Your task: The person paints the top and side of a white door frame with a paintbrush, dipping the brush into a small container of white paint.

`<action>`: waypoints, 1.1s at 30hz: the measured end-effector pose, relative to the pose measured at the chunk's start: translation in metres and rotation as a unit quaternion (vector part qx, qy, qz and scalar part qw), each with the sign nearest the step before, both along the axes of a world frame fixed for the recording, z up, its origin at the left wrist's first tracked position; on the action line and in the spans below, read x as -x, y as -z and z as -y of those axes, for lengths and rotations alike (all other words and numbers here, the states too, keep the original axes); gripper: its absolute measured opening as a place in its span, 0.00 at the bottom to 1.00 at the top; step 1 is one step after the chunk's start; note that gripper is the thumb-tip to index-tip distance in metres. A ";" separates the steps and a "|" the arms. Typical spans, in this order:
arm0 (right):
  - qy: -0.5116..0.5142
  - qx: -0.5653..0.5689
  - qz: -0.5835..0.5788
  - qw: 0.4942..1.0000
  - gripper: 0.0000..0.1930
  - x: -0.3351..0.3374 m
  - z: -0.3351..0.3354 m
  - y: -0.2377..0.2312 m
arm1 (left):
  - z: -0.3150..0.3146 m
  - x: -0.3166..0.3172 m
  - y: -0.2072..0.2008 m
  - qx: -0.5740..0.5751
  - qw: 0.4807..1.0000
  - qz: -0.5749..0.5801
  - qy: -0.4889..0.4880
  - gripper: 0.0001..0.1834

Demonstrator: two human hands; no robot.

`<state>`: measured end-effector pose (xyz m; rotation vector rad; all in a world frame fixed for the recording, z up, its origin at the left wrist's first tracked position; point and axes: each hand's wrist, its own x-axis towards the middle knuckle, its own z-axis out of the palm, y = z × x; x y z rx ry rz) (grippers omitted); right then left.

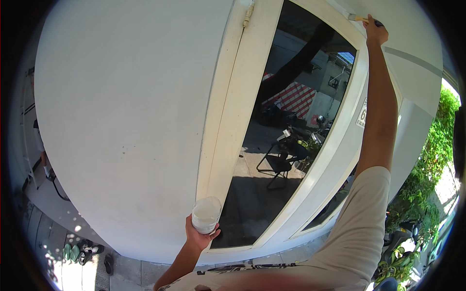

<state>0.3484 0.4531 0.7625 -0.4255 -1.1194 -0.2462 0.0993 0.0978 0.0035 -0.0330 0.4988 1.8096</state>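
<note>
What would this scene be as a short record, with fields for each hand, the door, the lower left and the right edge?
Left hand: holds a clear container with whitish contents
Right hand: raised, holding a brush near the door's upper right corner; contact unclear
Door: cream frame, dark reflective glass
Lower left: green slippers, dark shoes
Right edge: leafy plants

Brush [358, 18] hi, clr cup [206, 215] low

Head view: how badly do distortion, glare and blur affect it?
In the head view, the door frame bows and the corners go black; the door glass mirrors a chair; sunlit paving at lower left washes out; a reddish blur crosses the lower edge; the brush and clear cup read plainly enough.
</note>
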 end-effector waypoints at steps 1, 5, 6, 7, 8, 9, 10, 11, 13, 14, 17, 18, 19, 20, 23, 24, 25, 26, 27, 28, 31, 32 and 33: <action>0.054 -0.002 -0.015 0.998 0.23 -0.022 -0.012 -0.003 | -0.002 -0.002 0.000 -0.002 1.000 -0.001 0.004 0.31; 0.261 0.038 -0.053 0.963 0.21 -0.050 -0.023 0.003 | -0.009 -0.005 0.000 0.007 1.000 -0.002 -0.003 0.30; 0.260 0.038 -0.053 0.963 0.21 -0.047 -0.025 0.003 | -0.012 -0.006 0.000 0.002 1.000 -0.001 -0.002 0.30; 0.270 0.006 -0.040 0.962 0.20 -0.039 -0.024 0.004 | -0.015 -0.009 0.000 0.002 1.000 -0.001 0.000 0.30; 0.278 -0.027 -0.028 0.960 0.20 -0.028 -0.020 0.005 | -0.018 -0.011 -0.001 -0.001 1.000 -0.002 0.004 0.30; 0.264 -0.054 -0.009 0.963 0.18 -0.015 -0.014 0.003 | -0.021 -0.013 -0.002 -0.004 1.000 -0.003 0.008 0.30; 0.277 -0.066 0.010 0.958 0.18 0.000 -0.004 0.002 | -0.024 -0.016 -0.003 -0.003 1.000 -0.003 0.009 0.30; 0.240 -0.105 0.040 0.964 0.20 0.011 0.005 -0.002 | -0.028 -0.020 -0.005 0.004 1.000 -0.002 0.011 0.30; 0.186 -0.267 0.030 0.945 0.14 0.048 0.037 0.006 | -0.032 -0.025 -0.006 0.015 1.000 0.000 0.005 0.30; 0.184 -0.265 0.030 0.946 0.14 0.058 0.056 0.010 | -0.034 -0.029 -0.005 0.015 1.000 0.003 0.004 0.30; -0.056 -0.190 0.060 0.978 0.13 0.056 0.070 0.006 | -0.043 -0.036 0.004 0.001 1.000 0.009 0.020 0.30; -0.173 -0.181 0.074 0.965 0.13 0.053 0.062 -0.001 | -0.045 -0.038 0.006 -0.011 0.999 0.012 0.028 0.31; -0.286 -0.170 0.087 0.939 0.13 0.048 0.051 -0.006 | -0.047 -0.040 0.006 -0.009 0.999 0.013 0.030 0.31; -0.288 -0.168 0.087 0.939 0.13 0.039 0.036 -0.007 | -0.048 -0.043 0.005 -0.004 1.000 0.014 0.026 0.31; -0.233 -0.138 0.062 0.960 0.13 -0.009 -0.026 -0.010 | -0.056 -0.046 0.009 0.003 1.000 0.018 0.025 0.31; -0.186 -0.101 0.056 0.976 0.20 -0.039 -0.036 -0.025 | -0.057 -0.050 0.008 -0.007 0.999 0.018 0.033 0.31; -0.140 -0.056 0.049 0.987 0.27 -0.057 -0.051 -0.031 | -0.060 -0.051 0.009 -0.009 0.999 0.018 0.037 0.31; -0.143 -0.056 0.049 0.987 0.27 -0.066 -0.058 -0.032 | -0.061 -0.050 0.009 -0.008 0.999 0.018 0.032 0.31; -0.024 -0.018 0.044 0.999 0.28 -0.077 -0.063 -0.033 | -0.062 -0.050 0.008 -0.007 0.999 0.018 0.028 0.31; 0.092 0.021 0.038 0.995 0.29 -0.080 -0.066 -0.030 | -0.062 -0.049 0.008 -0.006 1.000 0.019 0.024 0.31; 0.254 0.005 0.018 0.967 0.28 -0.071 -0.056 -0.016 | -0.060 -0.051 0.007 -0.004 1.000 0.022 0.004 0.31; 0.359 -0.032 -0.019 0.933 0.28 -0.068 -0.052 -0.015 | -0.060 -0.052 0.007 -0.006 1.000 0.020 0.005 0.31; 0.361 -0.033 -0.019 0.932 0.28 -0.063 -0.046 -0.016 | -0.061 -0.054 0.007 -0.009 1.000 0.017 0.006 0.31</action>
